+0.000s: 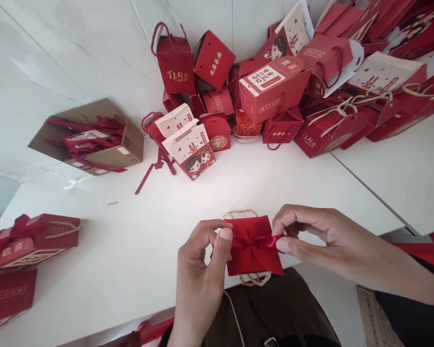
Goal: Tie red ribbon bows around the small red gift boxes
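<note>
A small red gift box (255, 255) with beige rope handles sits at the near edge of the white table (137, 241). A red ribbon (253, 240) is tied across its top. My left hand (202, 270) pinches the ribbon's left end between thumb and fingers. My right hand (311, 236) pinches the ribbon's right end. Both hands are closed on the ribbon, on opposite sides of the box.
A heap of red and white gift boxes (275, 86) fills the far side. A brown cardboard carton (94, 137) holding red ribbons lies at the left. A loose red ribbon (155, 168) lies beside it. More red boxes (29, 243) sit at the left edge.
</note>
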The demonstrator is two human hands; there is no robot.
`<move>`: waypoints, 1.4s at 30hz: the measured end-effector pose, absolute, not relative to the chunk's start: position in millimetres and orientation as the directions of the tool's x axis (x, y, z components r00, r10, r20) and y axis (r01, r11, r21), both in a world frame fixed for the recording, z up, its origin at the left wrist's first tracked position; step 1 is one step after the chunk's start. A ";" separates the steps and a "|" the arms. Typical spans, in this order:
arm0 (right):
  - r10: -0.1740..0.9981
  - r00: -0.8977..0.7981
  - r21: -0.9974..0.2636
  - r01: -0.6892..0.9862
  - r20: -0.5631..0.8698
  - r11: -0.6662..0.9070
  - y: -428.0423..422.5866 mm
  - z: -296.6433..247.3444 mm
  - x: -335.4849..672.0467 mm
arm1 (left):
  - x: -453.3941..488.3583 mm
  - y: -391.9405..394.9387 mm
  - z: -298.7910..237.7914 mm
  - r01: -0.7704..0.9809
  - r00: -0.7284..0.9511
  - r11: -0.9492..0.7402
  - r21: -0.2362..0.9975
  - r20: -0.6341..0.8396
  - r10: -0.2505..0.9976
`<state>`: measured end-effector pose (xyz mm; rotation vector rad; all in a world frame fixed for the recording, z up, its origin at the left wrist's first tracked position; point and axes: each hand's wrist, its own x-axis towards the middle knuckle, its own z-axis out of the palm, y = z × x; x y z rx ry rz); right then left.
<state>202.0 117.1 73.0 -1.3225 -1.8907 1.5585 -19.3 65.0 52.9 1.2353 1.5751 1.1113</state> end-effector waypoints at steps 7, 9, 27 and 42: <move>0.808 -0.509 -0.954 0.199 -0.296 -0.225 117.6 72.7 192.7 | -13.1 71.6 50.4 -0.179 -0.011 0.260 0.949 -0.266 0.964; 0.802 -0.505 -0.948 0.155 -0.319 -0.279 118.2 71.9 190.6 | -11.5 70.8 49.8 -0.189 0.010 0.246 0.951 -0.249 0.968; 0.891 -0.442 -0.957 0.287 -0.107 0.028 118.1 77.7 177.3 | 8.5 73.5 56.2 0.201 0.119 0.126 0.972 -0.152 0.981; 0.936 -0.334 -0.894 0.446 -0.113 0.052 109.7 72.2 178.6 | 7.3 74.3 51.1 -0.045 0.029 0.315 0.948 -0.314 0.949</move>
